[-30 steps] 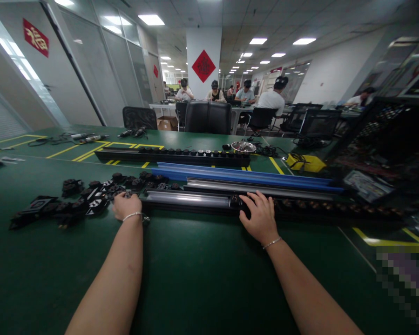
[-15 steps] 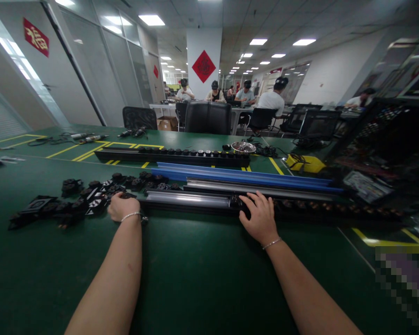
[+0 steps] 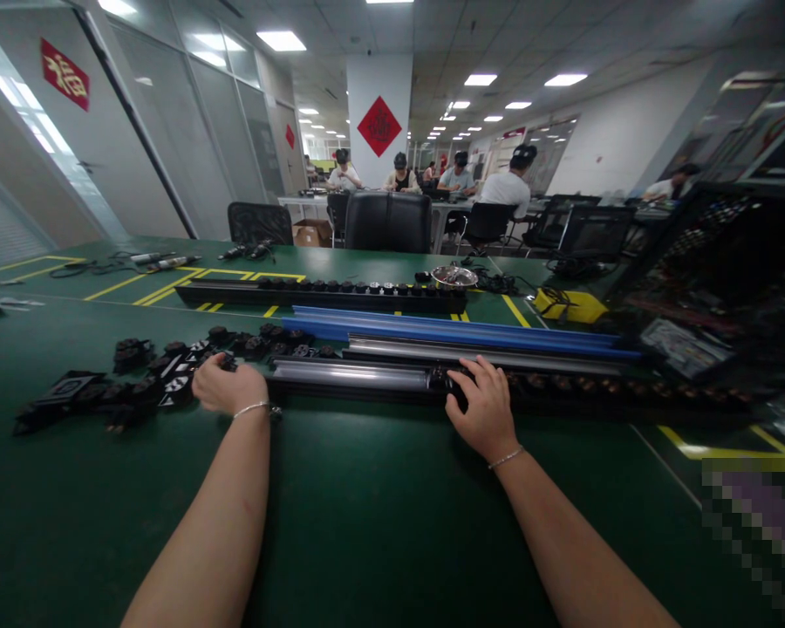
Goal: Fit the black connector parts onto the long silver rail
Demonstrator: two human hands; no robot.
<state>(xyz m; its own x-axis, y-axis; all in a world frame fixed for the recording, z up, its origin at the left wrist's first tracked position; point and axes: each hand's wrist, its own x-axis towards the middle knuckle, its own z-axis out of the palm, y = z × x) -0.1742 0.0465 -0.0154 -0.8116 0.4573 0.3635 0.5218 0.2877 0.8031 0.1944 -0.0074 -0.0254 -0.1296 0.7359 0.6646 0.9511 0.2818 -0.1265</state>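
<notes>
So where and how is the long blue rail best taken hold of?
Probably mid-length on the blue rail, from above, pinching across its width: it is long and narrow, and the silver rail crowds its near side.

Your dark-green tabletop (image 3: 366,515) carries small black parts (image 3: 170,371) scattered around your left fingers (image 3: 205,375) and a long black rail with a silver channel (image 3: 392,378) beneath your right fingers (image 3: 473,370); beyond them lie a long blue strip (image 3: 458,330) and a round, shiny metal dish (image 3: 454,276).
</notes>
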